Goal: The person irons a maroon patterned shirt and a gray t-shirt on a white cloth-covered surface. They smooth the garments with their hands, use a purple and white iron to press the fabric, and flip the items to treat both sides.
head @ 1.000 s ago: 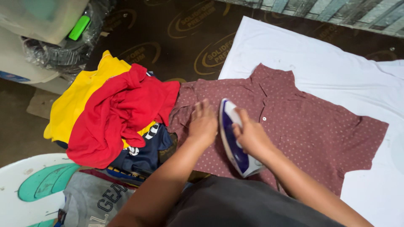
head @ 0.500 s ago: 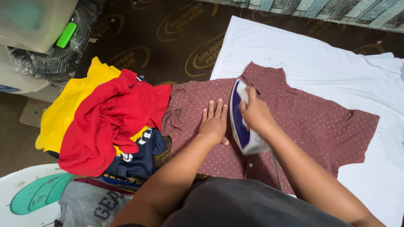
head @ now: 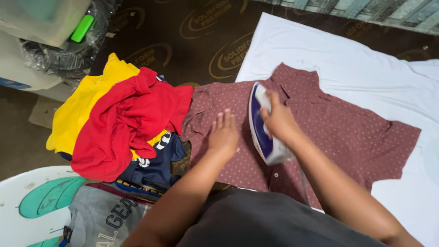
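Observation:
A maroon dotted shirt [head: 347,132] lies flat, front up, on a white sheet [head: 347,64]. My right hand [head: 280,121] grips the handle of a white and purple iron [head: 259,130] that rests on the shirt near its button line, nose toward the collar. My left hand [head: 223,133] presses flat on the shirt's left half, just left of the iron, fingers spread.
A heap of clothes sits left of the shirt: a red garment [head: 123,123] over a yellow one [head: 77,110] and a navy one [head: 155,167]. A grey printed shirt [head: 105,219] and a white and teal plastic seat [head: 32,196] are at bottom left. Plastic-wrapped items [head: 64,45] sit top left.
The iron slid up the shirt from its lower part toward the collar, then stayed about there. My left hand stayed flat on the cloth, shifting only slightly.

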